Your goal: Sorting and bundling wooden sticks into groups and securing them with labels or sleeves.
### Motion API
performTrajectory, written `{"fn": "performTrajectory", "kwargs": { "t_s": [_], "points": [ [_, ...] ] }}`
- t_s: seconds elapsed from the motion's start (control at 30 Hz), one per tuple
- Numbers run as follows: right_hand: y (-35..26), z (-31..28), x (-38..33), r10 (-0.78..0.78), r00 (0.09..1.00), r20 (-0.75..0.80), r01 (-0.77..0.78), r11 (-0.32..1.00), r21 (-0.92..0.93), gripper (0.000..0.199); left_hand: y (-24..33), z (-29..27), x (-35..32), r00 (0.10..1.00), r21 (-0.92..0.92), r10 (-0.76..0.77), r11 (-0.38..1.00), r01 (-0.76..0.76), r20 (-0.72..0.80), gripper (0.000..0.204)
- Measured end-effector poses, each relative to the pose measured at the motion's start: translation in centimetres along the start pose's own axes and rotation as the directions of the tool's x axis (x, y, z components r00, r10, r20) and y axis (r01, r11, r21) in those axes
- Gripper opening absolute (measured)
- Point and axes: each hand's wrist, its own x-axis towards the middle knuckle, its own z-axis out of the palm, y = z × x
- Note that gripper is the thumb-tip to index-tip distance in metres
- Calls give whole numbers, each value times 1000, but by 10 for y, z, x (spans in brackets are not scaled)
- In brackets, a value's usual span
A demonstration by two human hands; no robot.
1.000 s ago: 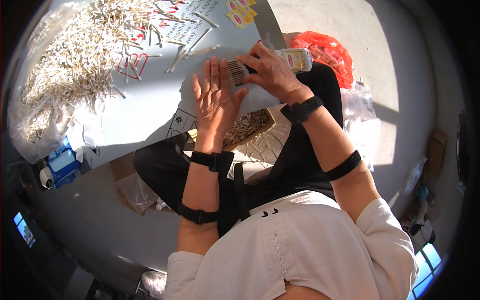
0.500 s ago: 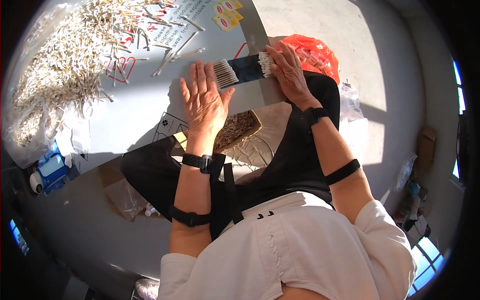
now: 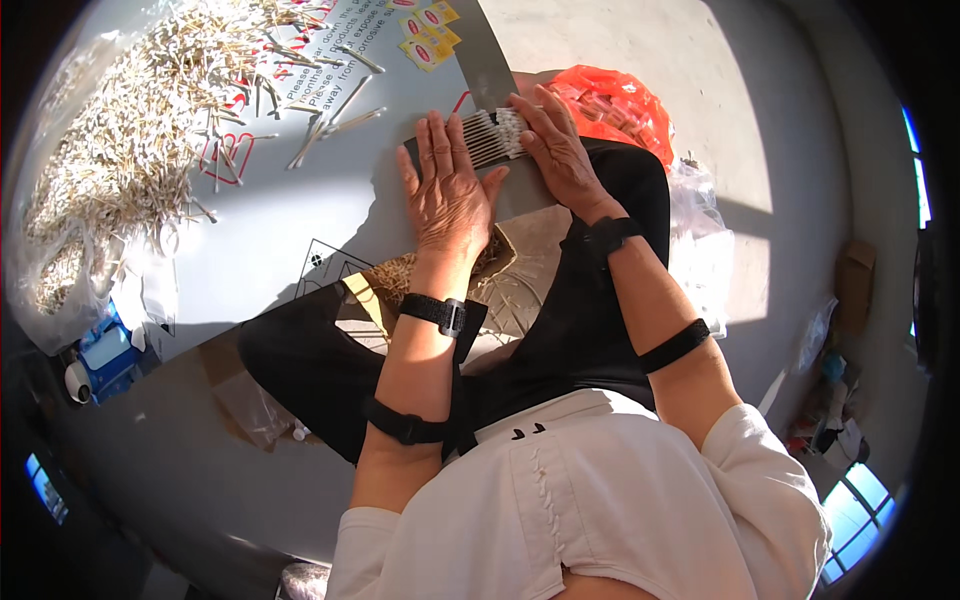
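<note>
A seated person presses both hands onto a neat row of white-tipped swab sticks [image 3: 490, 137] laid side by side on a grey board [image 3: 300, 230] that rests over the lap. The left hand [image 3: 447, 190] lies flat, palm down, its fingers spread apart, with the fingertips resting on the left part of the row. The right hand [image 3: 556, 150] is also flat and open, fingers close together, covering the right end of the row where the white tips line up. Neither hand is closed around anything.

The row sits at the far right edge of the board, just left of an orange plastic bag [image 3: 615, 100] lying on the concrete floor. Far to the left, a large loose heap of sticks [image 3: 120, 130] spreads across the board, and a few stray sticks [image 3: 330, 115] lie between the heap and the hands. Small yellow labels [image 3: 425, 30] sit at the board's far edge. Under the near edge of the board, a brown cardboard box [image 3: 400, 275] holding more sticks shows just beside the left wrist. Black straps circle both wrists and forearms.
</note>
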Motion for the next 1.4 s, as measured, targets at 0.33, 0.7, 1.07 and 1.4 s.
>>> {"fn": "performTrajectory", "kwargs": {
  "t_s": [0.33, 0.7, 1.07, 1.4],
  "points": [
    [-2, 0, 0, 16, 1000, -14, -16, 1000, -13, 44, 7, -3, 4, 995, -62, 54, 997, -48, 83, 75],
    [-5, -1, -3, 23, 999, -34, -23, 1000, 5, 42, 4, -8, 18, 999, -113, 36, 993, -34, 9, 61],
    [-6, 1, -2, -9, 998, -56, 7, 999, -41, 41, -12, -16, 79, 996, -181, 11, 983, 4, 83, 8],
    [-4, 2, -3, -23, 997, -72, 17, 997, -76, 41, -20, -13, 78, 973, -167, 212, 966, -195, 88, 4]
  ]
}}
